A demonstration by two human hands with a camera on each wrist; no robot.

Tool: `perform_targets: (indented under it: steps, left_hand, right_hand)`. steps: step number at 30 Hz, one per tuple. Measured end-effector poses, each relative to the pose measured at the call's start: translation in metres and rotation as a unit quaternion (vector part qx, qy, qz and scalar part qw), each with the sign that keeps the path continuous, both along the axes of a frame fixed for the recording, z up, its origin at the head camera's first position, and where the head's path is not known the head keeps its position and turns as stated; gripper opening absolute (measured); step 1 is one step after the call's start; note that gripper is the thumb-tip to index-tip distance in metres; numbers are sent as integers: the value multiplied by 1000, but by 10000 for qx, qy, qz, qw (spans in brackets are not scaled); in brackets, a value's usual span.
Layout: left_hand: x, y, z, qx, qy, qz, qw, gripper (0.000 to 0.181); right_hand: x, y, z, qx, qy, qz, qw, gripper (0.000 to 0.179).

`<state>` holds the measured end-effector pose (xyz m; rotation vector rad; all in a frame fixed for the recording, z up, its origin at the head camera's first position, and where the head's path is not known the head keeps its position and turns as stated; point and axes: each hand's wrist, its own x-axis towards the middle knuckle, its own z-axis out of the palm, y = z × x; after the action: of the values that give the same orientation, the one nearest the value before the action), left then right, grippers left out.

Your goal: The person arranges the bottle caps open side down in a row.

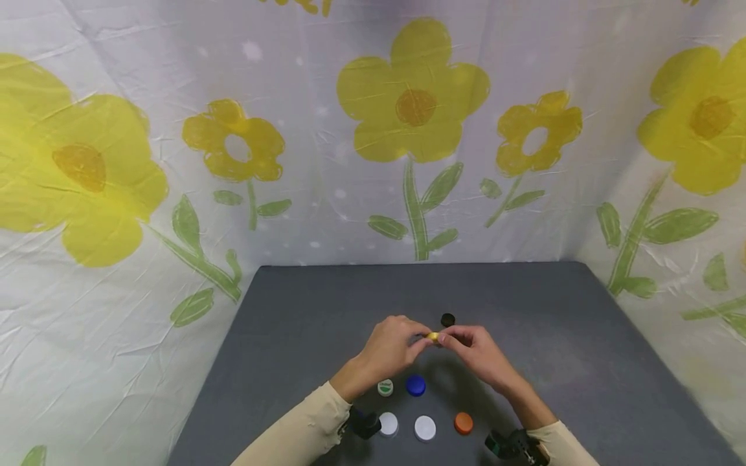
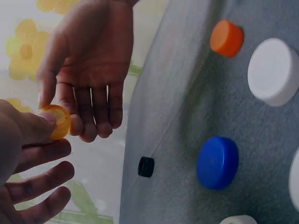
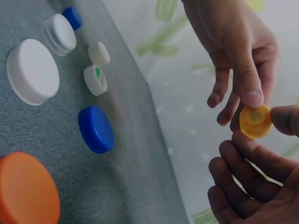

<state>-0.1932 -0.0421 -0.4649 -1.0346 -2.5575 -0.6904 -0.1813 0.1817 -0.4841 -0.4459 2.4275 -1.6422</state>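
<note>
A small yellow bottle cap (image 1: 433, 336) is held up between both hands above the dark table. My left hand (image 1: 390, 349) pinches it from the left, the thumb lying on its face in the right wrist view. From the other side my right hand (image 1: 482, 357) holds its edge between thumb and index finger. The other fingers of both hands are loosely spread. Just beyond the hands a black cap (image 1: 447, 320) stands on the table. Nearer the body lie a blue cap (image 1: 416, 386) and a white cap with a green mark (image 1: 385, 388).
Closer to the front are an orange cap (image 1: 463, 423) and two larger white caps, one (image 1: 425, 428) in the middle and one (image 1: 388, 424) by the left wrist. Another small white cap (image 3: 99, 54) and a second blue cap (image 3: 72, 17) show in the right wrist view. A flowered cloth (image 1: 315, 213) hangs behind.
</note>
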Motion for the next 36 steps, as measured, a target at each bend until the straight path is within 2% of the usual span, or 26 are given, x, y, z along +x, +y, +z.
perform_targets:
  steps: [3, 6, 8, 11, 17, 20, 22, 26, 27, 30, 33, 36]
  left_hand:
    - [1, -3, 0, 494, -636, -92, 9967, 16]
    - [1, -5, 0, 1040, -1262, -195, 9863, 16]
    - [0, -7, 1, 1330, -1616, -205, 9776, 16]
    - [-1, -8, 1, 1639, -2085, -100, 9642, 16]
    - [-2, -8, 3, 1992, -2851, 52, 9376, 17]
    - [-2, -8, 3, 1982, -3065, 77, 9310, 17]
    - [-2, -8, 3, 1925, -3144, 82, 9295, 17]
    - [-2, -7, 3, 1790, -3124, 66, 9329, 21]
    - [-2, -7, 3, 1746, -3040, 43, 9365, 22]
    - [1, -6, 4, 1608, -2598, -28, 9522, 23]
    - [2, -3, 5, 1364, -1948, -161, 9712, 25]
    - [2, 0, 4, 1004, -1374, -207, 9852, 24]
  right_hand:
    - [1, -1, -2, 1, 302, -103, 9995, 29]
    - [3, -2, -3, 15, 878, -317, 9956, 21]
    - [4, -3, -2, 109, 1419, -409, 9890, 18]
    - [6, -3, -1, 343, 2141, -496, 9749, 25]
    - [8, -6, 0, 632, 3041, -558, 9489, 35]
    - [9, -6, -1, 669, 3299, -549, 9401, 35]
    - [9, -6, -1, 759, 3359, -529, 9374, 34]
    - [10, -4, -3, 936, 3348, -532, 9361, 32]
    - [10, -3, -3, 981, 3346, -564, 9355, 31]
    - [11, -1, -3, 1030, 3331, -677, 9348, 30]
    - [13, 2, -2, 1009, 3278, -764, 9362, 28]
    - [15, 5, -1, 992, 3210, -735, 9390, 27]
